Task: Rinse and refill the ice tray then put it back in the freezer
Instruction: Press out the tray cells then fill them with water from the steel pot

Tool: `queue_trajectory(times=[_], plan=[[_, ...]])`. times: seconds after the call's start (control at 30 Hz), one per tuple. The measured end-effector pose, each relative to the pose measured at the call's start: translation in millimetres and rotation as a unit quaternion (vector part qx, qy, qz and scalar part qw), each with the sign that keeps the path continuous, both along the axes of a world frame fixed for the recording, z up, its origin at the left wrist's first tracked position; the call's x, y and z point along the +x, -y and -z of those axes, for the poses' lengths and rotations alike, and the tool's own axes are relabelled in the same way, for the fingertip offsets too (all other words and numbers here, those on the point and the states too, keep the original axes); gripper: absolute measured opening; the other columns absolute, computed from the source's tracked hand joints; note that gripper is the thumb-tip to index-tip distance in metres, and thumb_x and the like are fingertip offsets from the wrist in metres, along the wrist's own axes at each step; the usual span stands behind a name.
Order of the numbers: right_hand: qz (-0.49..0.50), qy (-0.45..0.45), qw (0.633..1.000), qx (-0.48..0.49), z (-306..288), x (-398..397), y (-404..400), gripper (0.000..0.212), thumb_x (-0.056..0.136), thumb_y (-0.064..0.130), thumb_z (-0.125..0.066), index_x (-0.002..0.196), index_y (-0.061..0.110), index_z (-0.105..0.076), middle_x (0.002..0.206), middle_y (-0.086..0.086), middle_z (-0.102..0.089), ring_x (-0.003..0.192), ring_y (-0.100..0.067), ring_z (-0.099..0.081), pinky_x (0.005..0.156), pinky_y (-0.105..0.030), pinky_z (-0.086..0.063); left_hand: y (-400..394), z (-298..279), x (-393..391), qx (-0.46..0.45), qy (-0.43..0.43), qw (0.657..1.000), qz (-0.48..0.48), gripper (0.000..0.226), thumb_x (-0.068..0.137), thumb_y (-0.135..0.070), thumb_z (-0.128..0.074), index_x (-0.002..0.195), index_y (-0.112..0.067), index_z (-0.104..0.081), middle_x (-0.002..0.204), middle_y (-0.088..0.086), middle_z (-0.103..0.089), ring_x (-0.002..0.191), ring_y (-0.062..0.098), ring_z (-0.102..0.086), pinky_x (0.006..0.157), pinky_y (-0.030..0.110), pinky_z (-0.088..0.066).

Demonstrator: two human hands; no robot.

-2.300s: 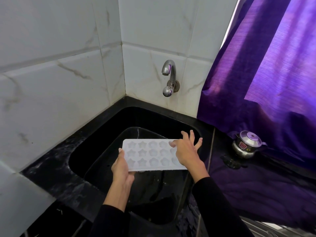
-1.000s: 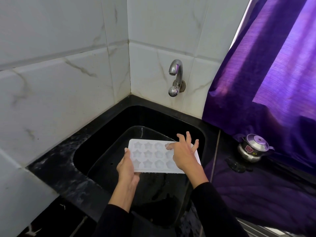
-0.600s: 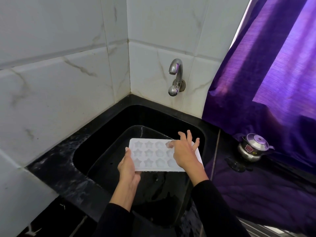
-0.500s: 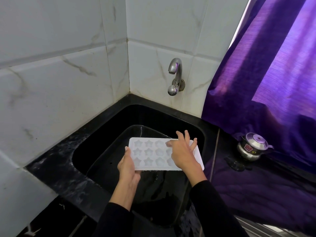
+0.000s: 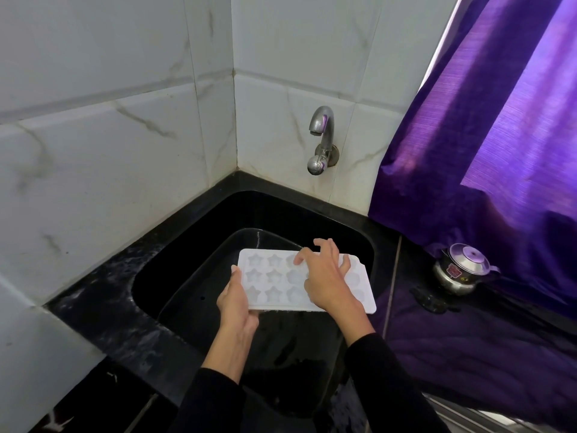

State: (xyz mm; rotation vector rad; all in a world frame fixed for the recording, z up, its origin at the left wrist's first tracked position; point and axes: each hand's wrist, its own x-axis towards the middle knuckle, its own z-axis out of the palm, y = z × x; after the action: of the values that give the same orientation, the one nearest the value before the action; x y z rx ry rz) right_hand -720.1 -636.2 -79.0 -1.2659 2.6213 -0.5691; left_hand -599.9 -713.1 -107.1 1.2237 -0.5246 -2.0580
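A white ice tray with star and flower shaped moulds is held level over the black sink. My left hand grips its near left corner, thumb along the left edge. My right hand lies on top of the tray's right half, with spread fingers touching the moulds. A steel tap sticks out of the tiled wall above the sink, and no water runs from it.
White marble tiles line the corner on the left and behind. A black stone counter rims the sink. A purple curtain hangs at the right, with a small steel lidded pot on the counter below it.
My right hand's fingers have shifted slightly over the moulds on the tray's right half. The tray and my left hand have stayed over the sink.
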Motion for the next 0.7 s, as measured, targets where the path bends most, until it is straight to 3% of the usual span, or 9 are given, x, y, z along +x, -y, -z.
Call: queue_trajectory(times=[0.13,0.3,0.5,0.7], plan=[[-0.013,-0.02,0.999,0.045,-3.2,4.6,3.2,0.071,0.079,-0.021,-0.043,0.126,0.031,-0.057,0.16,-0.011,-0.003,0.147,-0.031,0.015,0.115,-0.055,0.012,-1.7,-1.3,-1.6,-0.004,0.004,1.0,0.002,0.028,0.094,-0.038,-0.054,0.098,-0.012,-0.061,0.097,0.01,-0.069,0.086,0.027,-0.067,0.069,0.041,-0.055],[-0.01,-0.04,0.997,0.059,-4.2,4.5,3.1,0.069,0.08,-0.02,-0.046,0.126,0.03,-0.059,0.158,-0.011,-0.009,0.147,-0.033,0.015,0.114,-0.058,0.013,-3.2,-0.1,-0.9,-0.002,0.008,1.0,0.005,0.026,0.094,-0.038,-0.054,0.095,-0.013,-0.061,0.096,0.009,-0.069,0.086,0.026,-0.067,0.074,0.043,-0.055],[-0.017,-0.053,0.996,0.074,-7.0,6.4,3.5,0.07,0.081,-0.018,-0.047,0.13,0.031,-0.055,0.16,-0.011,-0.002,0.146,-0.034,0.017,0.113,-0.058,0.013,-5.5,-0.3,-1.3,-0.011,0.012,1.0,0.005,0.027,0.095,-0.039,-0.053,0.096,-0.013,-0.061,0.097,0.009,-0.069,0.086,0.027,-0.067,0.072,0.042,-0.056],[-0.01,-0.044,0.997,0.07,-4.0,4.1,3.3,0.067,0.079,-0.02,-0.048,0.122,0.029,-0.06,0.158,-0.012,-0.009,0.147,-0.034,0.015,0.114,-0.058,0.013,-5.5,-0.4,-0.6,-0.012,0.02,1.0,0.007,0.031,0.095,-0.04,-0.052,0.102,-0.012,-0.062,0.098,0.01,-0.069,0.087,0.028,-0.067,0.077,0.045,-0.056]])
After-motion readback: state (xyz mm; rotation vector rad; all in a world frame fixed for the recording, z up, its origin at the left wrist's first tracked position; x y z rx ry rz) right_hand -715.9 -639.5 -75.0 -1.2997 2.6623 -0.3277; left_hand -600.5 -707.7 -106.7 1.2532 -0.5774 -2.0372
